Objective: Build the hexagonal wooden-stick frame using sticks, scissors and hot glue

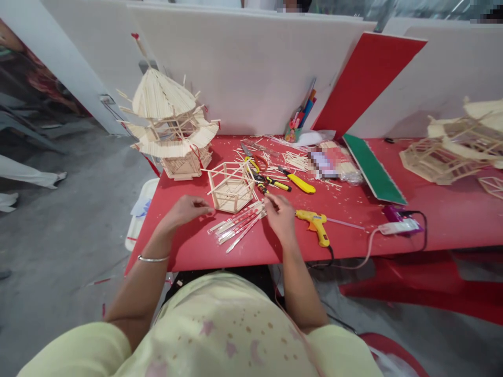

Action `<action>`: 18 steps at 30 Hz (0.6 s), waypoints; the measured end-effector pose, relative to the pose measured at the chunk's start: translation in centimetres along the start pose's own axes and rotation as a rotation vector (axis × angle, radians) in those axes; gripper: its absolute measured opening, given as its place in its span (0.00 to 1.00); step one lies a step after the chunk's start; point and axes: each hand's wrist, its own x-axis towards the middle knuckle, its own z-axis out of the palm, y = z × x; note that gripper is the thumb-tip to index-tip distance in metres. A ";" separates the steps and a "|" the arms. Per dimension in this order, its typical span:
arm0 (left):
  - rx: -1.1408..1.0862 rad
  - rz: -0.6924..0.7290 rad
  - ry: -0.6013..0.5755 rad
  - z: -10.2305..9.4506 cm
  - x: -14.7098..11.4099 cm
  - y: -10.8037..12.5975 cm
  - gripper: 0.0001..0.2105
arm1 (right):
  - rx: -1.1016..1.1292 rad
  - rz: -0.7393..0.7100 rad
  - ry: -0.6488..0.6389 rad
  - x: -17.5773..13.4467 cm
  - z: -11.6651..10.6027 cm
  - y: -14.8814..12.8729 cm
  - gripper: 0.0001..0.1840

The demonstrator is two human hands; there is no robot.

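My left hand (187,210), narrowly parted, sits left of the stick frame (232,197); whether my right hand (282,213) grips the wrapped sticks (241,224), I can't tell.

The broad table (188,251) is plain red. A hexagonal wooden-stick frame (236,202) is pale cream; slim, clear-wrapped sticks (237,224) show cream and red. The plastic glue gun (321,226) is yellow, its trigger orange. The short-sleeved shirt (236,319) is pale yellow with pinkish stars, a crescent and golden dots.
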 end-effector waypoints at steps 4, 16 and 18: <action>0.192 0.025 -0.118 1.5 0.3 -0.2 0.16 | -0.056 0.005 -0.149 -0.2 1.4 0.3 0.19; 0.223 0.077 -0.156 3.3 -0.7 0.4 0.16 | -0.036 0.008 -0.381 1.4 4.6 -0.5 0.28; 0.240 0.065 -0.107 3.2 -0.7 0.3 0.15 | -0.081 0.018 -0.382 1.0 4.3 -0.7 0.25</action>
